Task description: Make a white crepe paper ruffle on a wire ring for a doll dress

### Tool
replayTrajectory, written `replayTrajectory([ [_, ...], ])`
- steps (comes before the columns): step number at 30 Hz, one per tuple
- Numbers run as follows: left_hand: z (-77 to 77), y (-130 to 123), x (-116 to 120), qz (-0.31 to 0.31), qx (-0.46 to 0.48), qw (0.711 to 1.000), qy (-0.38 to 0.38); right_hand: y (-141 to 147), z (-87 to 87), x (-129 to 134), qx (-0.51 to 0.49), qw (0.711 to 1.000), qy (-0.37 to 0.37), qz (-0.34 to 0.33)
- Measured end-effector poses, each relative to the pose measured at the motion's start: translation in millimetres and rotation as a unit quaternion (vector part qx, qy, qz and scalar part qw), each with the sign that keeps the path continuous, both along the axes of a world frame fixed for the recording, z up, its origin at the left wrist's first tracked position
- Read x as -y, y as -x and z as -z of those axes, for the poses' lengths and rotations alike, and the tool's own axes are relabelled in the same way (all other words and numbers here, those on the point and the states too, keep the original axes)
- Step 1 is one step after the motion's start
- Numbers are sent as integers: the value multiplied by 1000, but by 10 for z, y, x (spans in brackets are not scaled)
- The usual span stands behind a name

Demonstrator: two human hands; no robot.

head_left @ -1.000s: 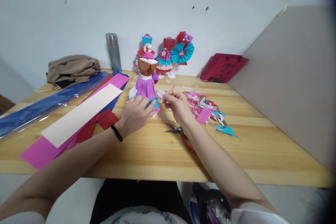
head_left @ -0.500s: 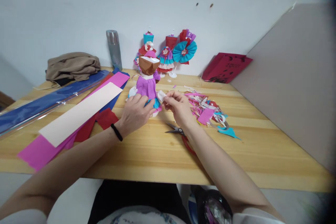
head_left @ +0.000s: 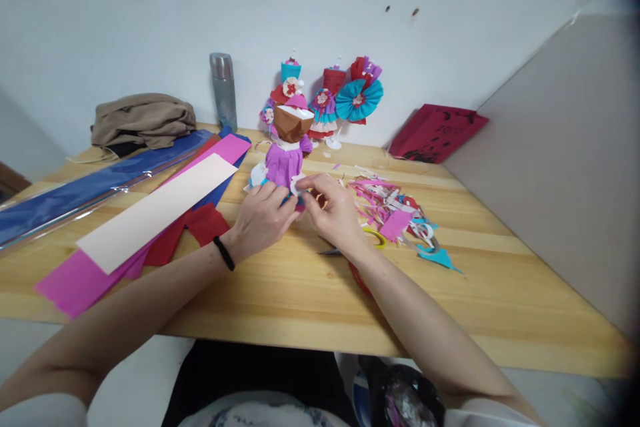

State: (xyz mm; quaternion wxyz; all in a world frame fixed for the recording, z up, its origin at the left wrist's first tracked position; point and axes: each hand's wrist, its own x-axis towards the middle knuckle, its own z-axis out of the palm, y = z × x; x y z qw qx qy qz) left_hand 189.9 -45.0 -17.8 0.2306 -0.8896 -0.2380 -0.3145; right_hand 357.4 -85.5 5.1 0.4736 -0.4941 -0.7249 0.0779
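A small paper dress form (head_left: 284,163), with a brown and white top and a purple skirt, stands in front of me. My left hand (head_left: 265,217) rests at the left of its hem, fingers bent round the lower edge. From the right, my right hand (head_left: 327,207) pinches a small white paper piece (head_left: 296,183) against the skirt. Beneath my right wrist lie scissors, mostly hidden, with their red handle (head_left: 361,280) partly showing. A yellow ring (head_left: 375,237) sits just beyond that wrist.
Crepe paper strips (head_left: 160,210) and a brown cloth (head_left: 143,121) lie left. A flask (head_left: 223,92), decorated dress forms (head_left: 325,97) and a red bag (head_left: 437,133) stand behind. Paper scraps (head_left: 397,223) cover the right middle of the table (head_left: 500,307).
My right hand has brought the white piece from beside the skirt onto its front. The yellow ring shows more, the scissors less. The whole view has shifted slightly.
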Motion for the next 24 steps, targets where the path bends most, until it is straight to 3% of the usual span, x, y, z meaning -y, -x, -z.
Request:
replayTrajectory([
  [10, -1, 12, 1, 22, -8, 1000, 9, -12, -34, -252, -102, 991, 51, 67],
  [17, -5, 8, 22, 20, -19, 1000, 3, 49, -21, -341, -82, 989, 12, 119],
  [24, -41, 22, 48, 37, -8, 999, 5, 86, -17, -387, -72, 990, 11, 125],
])
